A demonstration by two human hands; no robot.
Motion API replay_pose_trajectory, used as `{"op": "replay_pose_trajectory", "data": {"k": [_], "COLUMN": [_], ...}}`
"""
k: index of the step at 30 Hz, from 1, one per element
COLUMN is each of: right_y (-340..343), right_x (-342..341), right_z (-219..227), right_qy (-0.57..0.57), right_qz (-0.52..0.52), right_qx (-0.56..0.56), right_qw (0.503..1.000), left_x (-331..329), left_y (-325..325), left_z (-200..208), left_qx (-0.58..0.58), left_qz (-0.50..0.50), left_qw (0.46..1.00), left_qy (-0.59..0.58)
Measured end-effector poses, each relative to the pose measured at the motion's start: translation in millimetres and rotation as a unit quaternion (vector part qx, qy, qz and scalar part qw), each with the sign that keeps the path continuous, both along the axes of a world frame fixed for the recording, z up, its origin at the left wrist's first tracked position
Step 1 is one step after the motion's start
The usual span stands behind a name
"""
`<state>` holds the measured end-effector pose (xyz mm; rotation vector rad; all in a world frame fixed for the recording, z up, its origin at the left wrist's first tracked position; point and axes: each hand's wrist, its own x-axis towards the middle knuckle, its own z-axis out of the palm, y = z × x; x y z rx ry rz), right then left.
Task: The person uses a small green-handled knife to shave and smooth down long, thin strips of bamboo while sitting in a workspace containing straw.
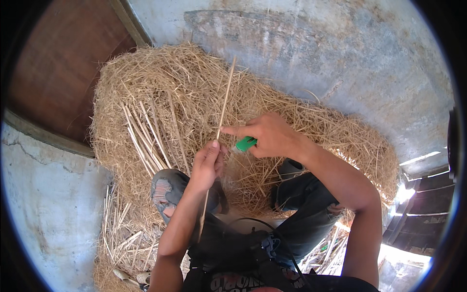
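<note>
Soft daylight leaves the straw pile [160,73] fairly evenly lit, and the thin stick [226,97] stands out legibly. Harsh glare breaks through gaps at the right — the brightest spot burns out to white beside the dark boards [423,214]. The brown panel [68,63] and dark trousers [304,194] look dim. Fisheye distortion curves the panel's frame [48,138] — corners fall to black, and a bluish fringe edges the rim.

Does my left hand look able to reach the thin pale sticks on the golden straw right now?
Probably yes: the thin pale sticks lie mostly uncovered nearby, though your left hand pinches a long slender tan stick.
</note>
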<state>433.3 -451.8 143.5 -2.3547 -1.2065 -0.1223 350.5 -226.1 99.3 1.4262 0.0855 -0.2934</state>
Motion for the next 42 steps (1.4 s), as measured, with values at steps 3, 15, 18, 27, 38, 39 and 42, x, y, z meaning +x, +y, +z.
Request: {"op": "replay_pose_trajectory", "data": {"k": [3, 15, 18, 27, 38, 39, 42], "right_y": [3.2, 33.7, 38.5, 40.2, 32.3, 31.3, -8.3], "right_x": [-2.7, 2.7, 11.9, 37.6, 49.6, 61.2, 93.7], "right_z": [-6.2, -18.9, -17.4, -12.4, 3.3, 4.0, 11.7], "right_qy": [-0.003, 0.025, -0.024, -0.184, -0.153, -0.162, -0.169], "right_qz": [-0.03, -0.217, -0.221, -0.254, -0.312, -0.335, -0.425], "right_qx": [0.025, -0.109, -0.101, -0.031, -0.072, -0.06, -0.044], "right_qw": [0.999, 0.97, 0.97, 0.949, 0.935, 0.926, 0.888], "left_x": [2.5, 0.0, 0.6, 7.4, 3.5, -5.3, -9.2], "left_y": [-1.0, -11.5, -9.2, -10.2, -16.1, -14.5, -18.0], "left_z": [1.8, -9.6, -12.9, -4.2, 2.6, -0.7, -8.0], "left_qx": [0.001, 0.287, 0.273, 0.18, 0.154, 0.157, 0.171], "left_qz": [0.011, 0.056, 0.057, 0.056, 0.033, 0.032, -0.007], "left_qw": [1.0, 0.947, 0.951, 0.971, 0.977, 0.977, 0.976], "left_qy": [-0.014, -0.129, -0.136, -0.144, -0.145, -0.139, -0.137]}}
